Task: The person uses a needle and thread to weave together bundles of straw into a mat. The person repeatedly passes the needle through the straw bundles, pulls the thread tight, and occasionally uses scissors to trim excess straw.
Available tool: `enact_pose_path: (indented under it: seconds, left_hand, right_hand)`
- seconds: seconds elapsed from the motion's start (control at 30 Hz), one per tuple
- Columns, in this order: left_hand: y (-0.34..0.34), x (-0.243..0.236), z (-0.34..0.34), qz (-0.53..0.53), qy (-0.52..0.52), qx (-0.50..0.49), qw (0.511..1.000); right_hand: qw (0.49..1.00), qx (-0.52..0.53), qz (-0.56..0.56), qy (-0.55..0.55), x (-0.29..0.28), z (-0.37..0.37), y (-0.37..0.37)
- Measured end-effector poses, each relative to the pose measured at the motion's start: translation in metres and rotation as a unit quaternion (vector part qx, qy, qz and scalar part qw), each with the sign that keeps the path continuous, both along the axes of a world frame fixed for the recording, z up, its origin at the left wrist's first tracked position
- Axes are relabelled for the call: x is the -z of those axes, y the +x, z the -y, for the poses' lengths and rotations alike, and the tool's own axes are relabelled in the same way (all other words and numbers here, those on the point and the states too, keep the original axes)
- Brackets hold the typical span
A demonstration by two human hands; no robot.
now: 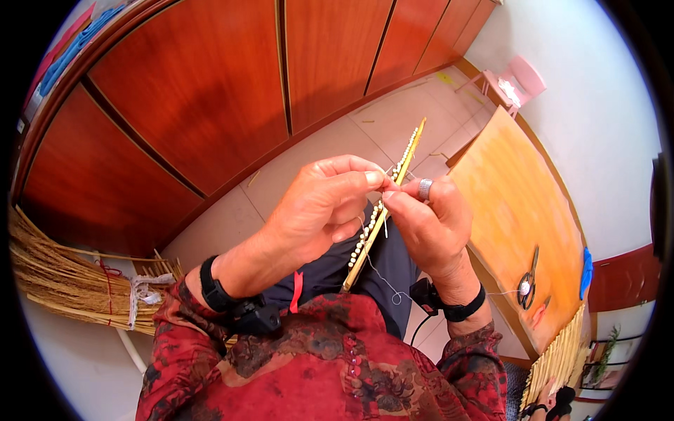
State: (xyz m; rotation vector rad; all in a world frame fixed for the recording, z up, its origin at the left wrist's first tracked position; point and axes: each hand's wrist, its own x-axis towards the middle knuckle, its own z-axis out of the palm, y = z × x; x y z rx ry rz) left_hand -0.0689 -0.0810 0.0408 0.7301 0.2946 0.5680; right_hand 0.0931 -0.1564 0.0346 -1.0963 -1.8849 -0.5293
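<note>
The left hand and right hand meet above the lap, fingertips pinching a thin stick lined with small beads. It looks light, stiff and easily snapped, the thread limp; best gripped mid-length, beside the beads.

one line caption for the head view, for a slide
Both hands, left hand and right hand, pinch a bead-lined wooden stick with white thread.
</note>
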Motion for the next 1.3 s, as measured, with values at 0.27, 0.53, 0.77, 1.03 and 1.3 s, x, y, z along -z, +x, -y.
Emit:
enact_pose_path:
  seconds: [0.27,0.53,0.77,1.03,1.3]
  left_hand:
    - [-0.003,0.000,-0.007,0.000,-0.018,0.005,1.000]
    - [-0.007,0.004,-0.009,-0.018,0.097,-0.147,0.984]
    - [-0.007,0.011,-0.006,-0.073,0.350,-0.281,0.891]
    - [-0.012,0.016,-0.003,-0.129,0.452,-0.353,0.809]
    - [-0.015,0.020,-0.001,-0.135,0.413,-0.331,0.838]
  right_hand:
    - [0.998,-0.009,0.067,0.008,-0.008,-0.008,0.000]
    - [0.802,-0.183,-0.530,-0.205,0.008,-0.002,-0.032]
    - [0.713,-0.208,-0.610,-0.277,0.014,-0.011,-0.045]
    - [0.672,-0.219,-0.646,-0.289,0.024,-0.012,-0.057]
    - [0.652,-0.215,-0.660,-0.304,0.028,-0.016,-0.061]
